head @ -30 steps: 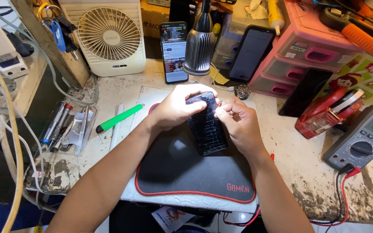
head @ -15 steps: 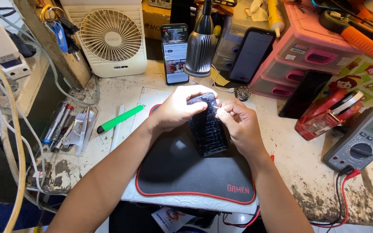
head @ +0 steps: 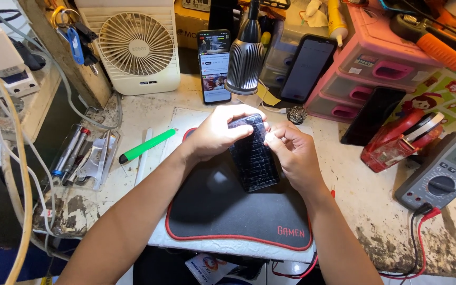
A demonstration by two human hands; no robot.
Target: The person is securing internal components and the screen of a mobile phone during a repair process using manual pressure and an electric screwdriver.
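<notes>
- Gripping the top end of a dark phone [head: 253, 158], the left hand [head: 218, 132] was curled over its upper edge, fingers wrapped across the top and the thumb on the near side.
- The right hand [head: 290, 153] pinched the phone's right edge near the top, fingertips closed against the cracked glass.
- The phone lay lengthwise on a black mat with a red border [head: 228, 211], its lower end resting on the mat and its upper end under the two hands.
- The mat sat on a worn, stained workbench [head: 376, 211].
- To the left of the mat lay a green pen-shaped tool [head: 146, 146], and further left a clear tray with pens and tweezers [head: 83, 155].
- Behind the hands stood a lamp with a ribbed metal head [head: 245, 66], a lit phone propped upright [head: 214, 66], a white desk fan [head: 137, 47] and a second dark phone leaning on pink drawers [head: 376, 68].
- To the right lay a red tape dispenser [head: 399, 140] and a grey multimeter [head: 447, 171] with red and black leads.
</notes>
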